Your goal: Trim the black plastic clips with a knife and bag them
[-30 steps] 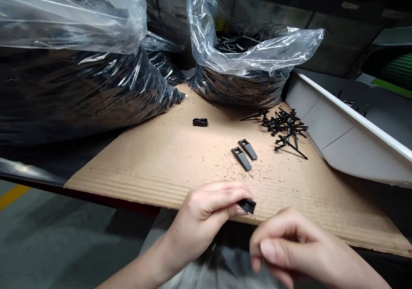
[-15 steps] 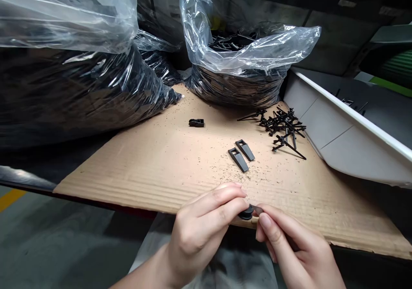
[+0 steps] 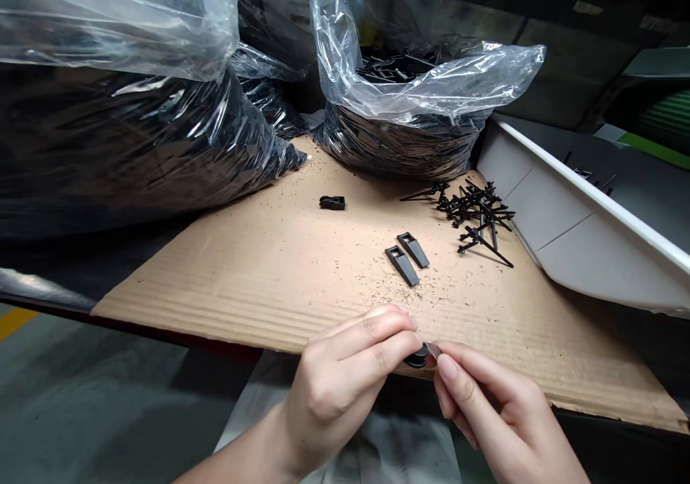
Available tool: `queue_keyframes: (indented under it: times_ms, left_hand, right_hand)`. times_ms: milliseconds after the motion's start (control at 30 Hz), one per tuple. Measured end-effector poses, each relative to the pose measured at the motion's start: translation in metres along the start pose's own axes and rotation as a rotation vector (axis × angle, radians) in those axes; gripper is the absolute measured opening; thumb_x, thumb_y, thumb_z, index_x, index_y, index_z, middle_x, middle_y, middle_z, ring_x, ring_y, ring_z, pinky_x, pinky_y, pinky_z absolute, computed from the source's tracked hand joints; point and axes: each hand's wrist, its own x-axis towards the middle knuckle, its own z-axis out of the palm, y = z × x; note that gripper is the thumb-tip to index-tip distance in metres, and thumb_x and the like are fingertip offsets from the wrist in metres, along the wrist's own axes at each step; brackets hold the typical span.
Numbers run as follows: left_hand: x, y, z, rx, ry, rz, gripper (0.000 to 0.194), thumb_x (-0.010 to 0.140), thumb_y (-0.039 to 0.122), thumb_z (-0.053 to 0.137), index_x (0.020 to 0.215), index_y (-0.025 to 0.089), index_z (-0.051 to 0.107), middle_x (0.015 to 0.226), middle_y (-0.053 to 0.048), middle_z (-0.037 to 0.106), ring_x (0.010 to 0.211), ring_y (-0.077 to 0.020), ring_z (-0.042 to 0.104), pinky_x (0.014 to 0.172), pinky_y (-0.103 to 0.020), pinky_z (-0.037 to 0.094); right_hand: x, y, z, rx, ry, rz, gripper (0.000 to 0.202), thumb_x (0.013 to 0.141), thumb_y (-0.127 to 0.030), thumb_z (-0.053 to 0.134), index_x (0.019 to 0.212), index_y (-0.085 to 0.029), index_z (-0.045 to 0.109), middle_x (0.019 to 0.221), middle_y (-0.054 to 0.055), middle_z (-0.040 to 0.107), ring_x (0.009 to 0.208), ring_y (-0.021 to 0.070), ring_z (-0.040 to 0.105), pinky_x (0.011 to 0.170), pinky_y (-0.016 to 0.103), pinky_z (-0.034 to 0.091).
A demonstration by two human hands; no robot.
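Note:
Near the front edge of the cardboard, my left hand [image 3: 353,369] is closed around a black plastic part. Only the rounded, grooved end of the black plastic part [image 3: 417,358] shows past my fingertips. Between thumb and forefinger my right hand [image 3: 482,398] pinches a small thin blade [image 3: 433,351], its tip against the part's edge. Beyond my hands lie two black tapered plastic pieces [image 3: 402,265], side by side, each with a square opening. A smaller black clip-like piece [image 3: 332,203] rests farther back on the left.
Fine dark shavings dot the cardboard sheet [image 3: 259,275]. To the right is a pile of black thin-stemmed plastic parts [image 3: 477,207] beside a grey-white tray [image 3: 598,232]. An open clear bag [image 3: 399,139] of black parts stands behind; a large filled bag [image 3: 134,146] occupies the left.
The view has shifted slightly, so most things appear a little further right. Both hands keep their grips, and the blade stays at the black part's edge, tilted a little differently.

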Motion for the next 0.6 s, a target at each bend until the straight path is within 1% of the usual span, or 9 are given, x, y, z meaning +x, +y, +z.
queue_keyframes:
  times_ms: [167, 233, 300, 367, 433, 467, 500, 533, 600]
  left_hand:
    - [0.005, 0.003, -0.003, -0.048, -0.025, -0.050, 0.027, 0.075, -0.007, 0.049, 0.095, 0.006, 0.061, 0.095, -0.012, 0.064, 0.091, -0.0172, 0.060, 0.086, -0.024, 0.046]
    - [0.007, 0.004, -0.004, -0.105, -0.051, -0.086, 0.023, 0.077, -0.004, 0.050, 0.094, 0.007, 0.062, 0.092, -0.011, 0.065, 0.088, -0.0168, 0.062, 0.084, -0.023, 0.047]
    - [0.008, 0.005, -0.006, -0.170, -0.093, -0.132, 0.019, 0.078, -0.001, 0.052, 0.092, 0.008, 0.062, 0.088, -0.010, 0.066, 0.086, -0.0164, 0.062, 0.082, -0.022, 0.047]
    - [0.009, 0.006, -0.007, -0.210, -0.112, -0.172, 0.018, 0.078, 0.001, 0.053, 0.090, 0.009, 0.063, 0.087, -0.008, 0.066, 0.085, -0.0161, 0.063, 0.081, -0.021, 0.047]
    - [0.009, 0.006, -0.007, -0.216, -0.084, -0.203, 0.018, 0.077, 0.000, 0.054, 0.090, 0.009, 0.064, 0.087, -0.008, 0.067, 0.085, -0.0156, 0.063, 0.080, -0.019, 0.047]
    - [0.009, 0.006, -0.007, -0.214, -0.063, -0.216, 0.019, 0.076, -0.001, 0.055, 0.089, 0.009, 0.064, 0.087, -0.007, 0.067, 0.085, -0.0152, 0.063, 0.080, -0.018, 0.047]
    - [0.009, 0.006, -0.006, -0.211, -0.045, -0.227, 0.020, 0.075, -0.002, 0.055, 0.090, 0.010, 0.065, 0.088, -0.007, 0.067, 0.085, -0.0148, 0.063, 0.080, -0.017, 0.047]
    - [0.008, 0.006, -0.006, -0.211, -0.036, -0.239, 0.021, 0.075, -0.002, 0.056, 0.090, 0.011, 0.065, 0.088, -0.006, 0.067, 0.086, -0.0146, 0.063, 0.080, -0.017, 0.047]
    - [0.009, 0.005, -0.006, -0.223, -0.031, -0.253, 0.023, 0.075, -0.001, 0.056, 0.091, 0.013, 0.065, 0.088, -0.005, 0.067, 0.085, -0.0144, 0.063, 0.079, -0.018, 0.048]
  right_hand:
    - [0.005, -0.004, -0.011, -0.002, -0.141, -0.008, 0.031, 0.082, -0.039, 0.043, 0.060, -0.018, 0.047, 0.053, -0.004, 0.038, 0.048, 0.0071, 0.034, 0.042, 0.020, 0.027]
    - [0.011, -0.004, -0.016, 0.069, -0.222, -0.004, 0.032, 0.082, -0.038, 0.044, 0.059, -0.017, 0.047, 0.052, -0.005, 0.036, 0.046, 0.0060, 0.030, 0.040, 0.019, 0.021]
    - [0.017, -0.005, -0.021, 0.180, -0.319, 0.034, 0.031, 0.082, -0.038, 0.046, 0.061, -0.015, 0.051, 0.049, -0.006, 0.035, 0.043, 0.0045, 0.026, 0.037, 0.019, 0.015]
    - [0.020, -0.006, -0.024, 0.277, -0.447, 0.074, 0.028, 0.081, -0.037, 0.048, 0.067, -0.014, 0.057, 0.046, -0.006, 0.036, 0.041, 0.0035, 0.025, 0.037, 0.018, 0.014]
    - [0.019, -0.008, -0.025, 0.347, -0.549, 0.088, 0.029, 0.079, -0.038, 0.051, 0.068, -0.013, 0.060, 0.044, -0.006, 0.039, 0.039, 0.0027, 0.027, 0.038, 0.018, 0.017]
    - [0.016, -0.008, -0.024, 0.366, -0.567, 0.087, 0.030, 0.078, -0.039, 0.052, 0.067, -0.013, 0.062, 0.044, -0.006, 0.040, 0.039, 0.0025, 0.027, 0.038, 0.017, 0.018]
    - [0.013, -0.008, -0.024, 0.377, -0.557, 0.091, 0.031, 0.077, -0.040, 0.053, 0.067, -0.013, 0.063, 0.043, -0.005, 0.041, 0.038, 0.0024, 0.028, 0.038, 0.017, 0.019]
    - [0.009, -0.008, -0.022, 0.388, -0.518, 0.103, 0.031, 0.076, -0.042, 0.054, 0.068, -0.013, 0.064, 0.043, -0.005, 0.042, 0.038, 0.0022, 0.028, 0.037, 0.017, 0.019]
    - [0.002, -0.005, -0.019, 0.403, -0.367, 0.135, 0.030, 0.075, -0.042, 0.054, 0.069, -0.015, 0.065, 0.045, -0.004, 0.045, 0.038, 0.0020, 0.030, 0.037, 0.016, 0.021]
